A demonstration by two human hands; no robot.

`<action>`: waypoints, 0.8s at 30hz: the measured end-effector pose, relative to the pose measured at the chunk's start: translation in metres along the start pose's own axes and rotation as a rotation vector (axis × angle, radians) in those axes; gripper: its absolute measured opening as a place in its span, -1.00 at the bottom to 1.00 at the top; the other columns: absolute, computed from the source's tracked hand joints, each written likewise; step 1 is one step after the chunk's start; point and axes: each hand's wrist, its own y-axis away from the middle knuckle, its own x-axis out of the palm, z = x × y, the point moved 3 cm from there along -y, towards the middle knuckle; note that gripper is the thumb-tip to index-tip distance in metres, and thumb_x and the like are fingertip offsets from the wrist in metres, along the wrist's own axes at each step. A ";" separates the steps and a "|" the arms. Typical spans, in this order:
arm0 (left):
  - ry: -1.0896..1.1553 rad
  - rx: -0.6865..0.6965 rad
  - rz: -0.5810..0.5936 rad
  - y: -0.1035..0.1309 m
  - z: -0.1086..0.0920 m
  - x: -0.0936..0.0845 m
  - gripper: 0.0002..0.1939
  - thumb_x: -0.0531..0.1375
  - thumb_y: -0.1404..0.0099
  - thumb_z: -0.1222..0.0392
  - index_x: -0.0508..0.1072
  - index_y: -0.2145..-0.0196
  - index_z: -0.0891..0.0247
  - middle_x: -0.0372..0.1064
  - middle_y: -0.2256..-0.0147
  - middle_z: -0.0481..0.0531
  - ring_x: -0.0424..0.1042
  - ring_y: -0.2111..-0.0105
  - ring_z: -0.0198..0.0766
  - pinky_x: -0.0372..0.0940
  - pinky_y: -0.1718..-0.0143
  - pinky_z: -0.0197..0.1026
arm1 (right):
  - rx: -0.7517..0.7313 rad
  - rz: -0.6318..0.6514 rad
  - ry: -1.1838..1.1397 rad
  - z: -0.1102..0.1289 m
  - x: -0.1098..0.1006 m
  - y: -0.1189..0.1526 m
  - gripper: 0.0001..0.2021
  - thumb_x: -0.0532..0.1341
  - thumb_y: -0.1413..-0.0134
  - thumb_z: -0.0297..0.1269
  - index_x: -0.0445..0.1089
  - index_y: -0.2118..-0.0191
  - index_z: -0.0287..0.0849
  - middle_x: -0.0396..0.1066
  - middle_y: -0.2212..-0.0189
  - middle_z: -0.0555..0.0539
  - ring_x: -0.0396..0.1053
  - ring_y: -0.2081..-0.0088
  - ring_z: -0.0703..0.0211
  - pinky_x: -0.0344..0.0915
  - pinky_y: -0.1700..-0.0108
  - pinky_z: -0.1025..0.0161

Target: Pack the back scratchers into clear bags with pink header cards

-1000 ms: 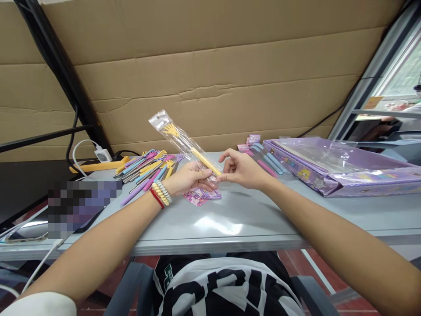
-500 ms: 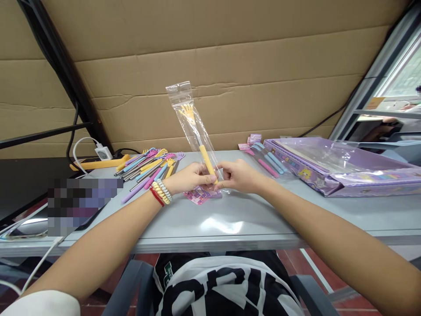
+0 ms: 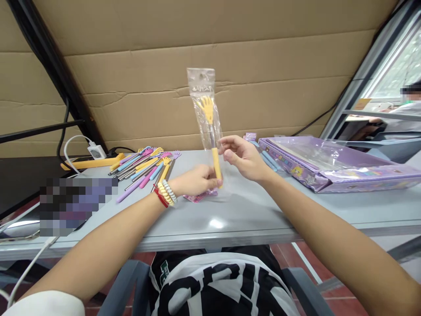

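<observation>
A yellow back scratcher (image 3: pixel 216 162) stands nearly upright inside a clear plastic bag (image 3: pixel 201 81), its hand-shaped end at the top. My left hand (image 3: pixel 200 180) pinches the lower end of its handle through the bag. Beside the middle of the bag is my right hand (image 3: pixel 241 157), fingers apart; whether a fingertip touches the plastic I cannot tell. Pink printed cards (image 3: pixel 200 196) lie on the table under my left hand, partly hidden. To the left lies a pile of loose back scratchers (image 3: pixel 148 166) in yellow, blue, pink and purple.
Bagged scratchers (image 3: pixel 270 161) lie behind my right hand, next to a purple printed box (image 3: pixel 315 175). A white charger (image 3: pixel 96 151) with cables and a blurred-out item (image 3: pixel 77 204) are at the left. Cardboard (image 3: pixel 148 101) walls the back. Another person (image 3: pixel 408 109) is at far right.
The bagged back scratcher has swung more upright and shifted a little right. My right hand has let go of its lower end, moved up and opened, while my left hand keeps its hold.
</observation>
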 end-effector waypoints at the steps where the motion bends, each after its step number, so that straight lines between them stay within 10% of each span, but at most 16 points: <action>1: -0.005 -0.006 0.041 -0.001 -0.001 0.004 -0.81 0.09 -0.25 0.12 0.35 0.40 0.30 0.27 0.56 -0.09 0.22 0.59 -0.38 0.15 0.52 -0.28 | -0.006 -0.029 -0.049 0.003 0.000 -0.001 -0.48 0.19 0.00 0.20 0.30 0.12 -0.16 0.35 0.38 -0.04 0.30 0.40 0.27 0.24 0.40 0.29; 24: -0.281 0.046 0.092 -0.004 0.005 0.021 -0.83 0.16 -0.21 0.16 0.44 0.42 0.32 0.44 0.42 0.04 0.33 0.43 -0.29 0.19 0.36 -0.27 | 0.084 -0.062 -0.342 0.071 -0.013 -0.058 -0.71 0.30 0.01 -0.01 0.35 0.32 -0.13 0.43 0.45 0.01 0.48 0.40 0.20 0.48 0.35 0.19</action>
